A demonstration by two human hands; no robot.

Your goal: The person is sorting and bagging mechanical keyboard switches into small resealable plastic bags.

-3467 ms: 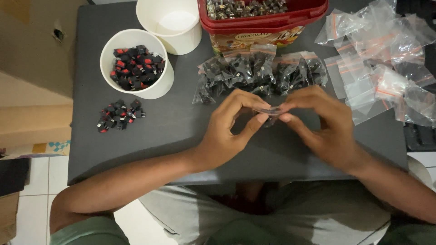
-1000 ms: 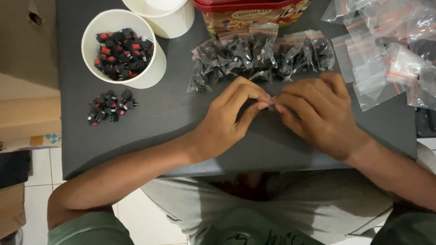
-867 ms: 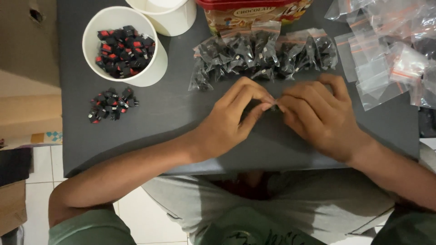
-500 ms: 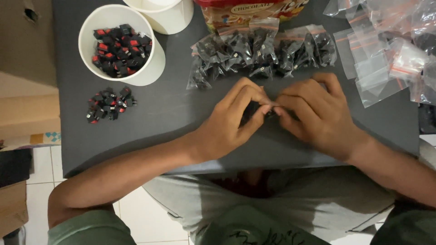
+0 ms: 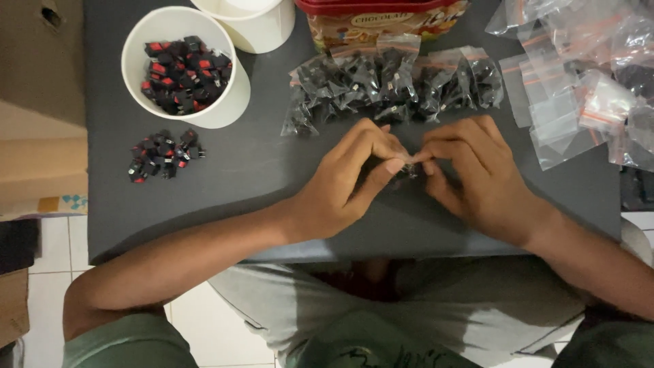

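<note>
Small clear bag of black parts, pinched between fingertips of left hand and right hand, mostly hidden by fingers, held just above dark tabletop, just below row of filled bags.

table dark grey | cup white | switches black-red | tub lid red

Small bag — mostly hidden between the fingertips; tub and second cup — cut off at top edge.
</note>
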